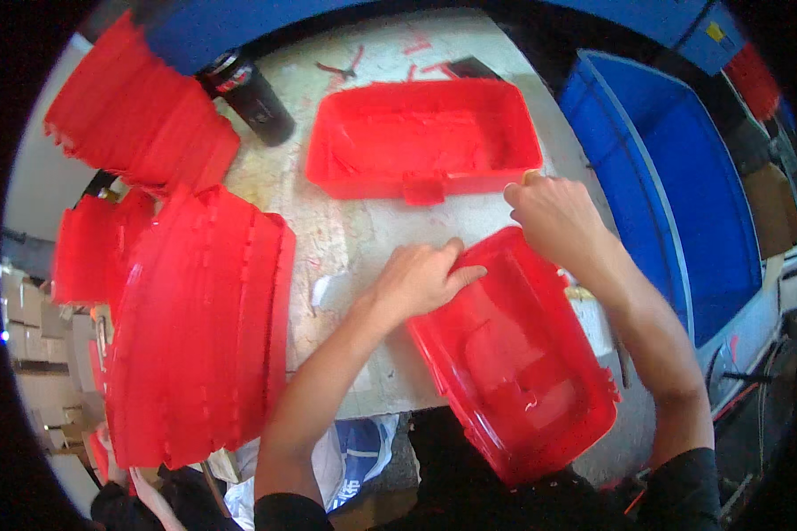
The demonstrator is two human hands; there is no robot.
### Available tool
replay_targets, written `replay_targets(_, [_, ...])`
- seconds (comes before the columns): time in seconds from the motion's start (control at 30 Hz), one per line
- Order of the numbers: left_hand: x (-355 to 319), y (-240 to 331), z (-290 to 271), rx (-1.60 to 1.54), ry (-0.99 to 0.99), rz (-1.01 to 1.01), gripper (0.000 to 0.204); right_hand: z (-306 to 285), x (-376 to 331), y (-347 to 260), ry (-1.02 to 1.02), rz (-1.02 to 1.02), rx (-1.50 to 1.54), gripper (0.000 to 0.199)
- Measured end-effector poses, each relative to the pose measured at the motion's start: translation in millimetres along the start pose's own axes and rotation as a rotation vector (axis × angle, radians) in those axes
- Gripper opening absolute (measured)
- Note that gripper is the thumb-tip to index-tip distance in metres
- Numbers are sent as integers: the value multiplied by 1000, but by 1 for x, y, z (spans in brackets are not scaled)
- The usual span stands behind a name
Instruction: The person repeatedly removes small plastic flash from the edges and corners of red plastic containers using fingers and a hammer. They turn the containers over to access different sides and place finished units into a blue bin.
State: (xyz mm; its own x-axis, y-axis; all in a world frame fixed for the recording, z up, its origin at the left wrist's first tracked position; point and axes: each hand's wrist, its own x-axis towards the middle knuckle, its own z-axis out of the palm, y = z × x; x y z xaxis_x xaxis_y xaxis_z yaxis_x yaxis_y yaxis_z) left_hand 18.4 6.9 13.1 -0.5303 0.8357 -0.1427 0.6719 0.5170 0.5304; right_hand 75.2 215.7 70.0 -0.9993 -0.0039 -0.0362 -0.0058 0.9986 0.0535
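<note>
A glossy red plastic tray-shaped shell lies tilted at the table's near edge, partly over my lap. My left hand grips its far left rim, thumb over the edge. At the far right corner of that shell, my right hand is closed in a fist. A small yellowish bit shows at its fingers, but what it holds is mostly hidden. Just beyond both hands stands a red plastic box with a latch tab on its near side and its open top facing up.
Tall stacks of nested red shells and more red parts fill the left side. A dark can, red-handled pliers and red scraps lie on the worn table. Blue crates stand right. Another person's arm shows lower left.
</note>
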Motion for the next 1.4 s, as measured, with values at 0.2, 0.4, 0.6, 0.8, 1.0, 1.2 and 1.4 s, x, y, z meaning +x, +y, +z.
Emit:
replay_targets(0.2, [-51, -24, -7, 66, 72, -330, 47, 24, 169, -12, 67, -152, 245, 21])
replay_targets(0.4, [-128, -32, 30, -236, 327, -617, 41, 65, 249, -114, -144, -106, 463, 37])
replay_targets(0.6, [-160, -9, 73, -966, 778, -548, 49, 67, 255, -90, -43, -94, 290, 21])
replay_targets(0.8, [-176, 52, 86, -516, 1097, -584, 55, -3, 125, 13, 154, 60, 1987, 11])
replay_targets(1.0, [-133, 97, 13, -818, 723, -26, 56, -14, -62, 2, 34, 14, 2357, 15])
replay_targets(1.2, [-42, 134, 34, -932, 48, 89, 16, 20, -164, 0, 447, 180, 1984, 14])
replay_targets(1.4, [40, 124, 39, 199, 443, 602, 39, 43, -223, 30, 699, 542, 2118, 12])
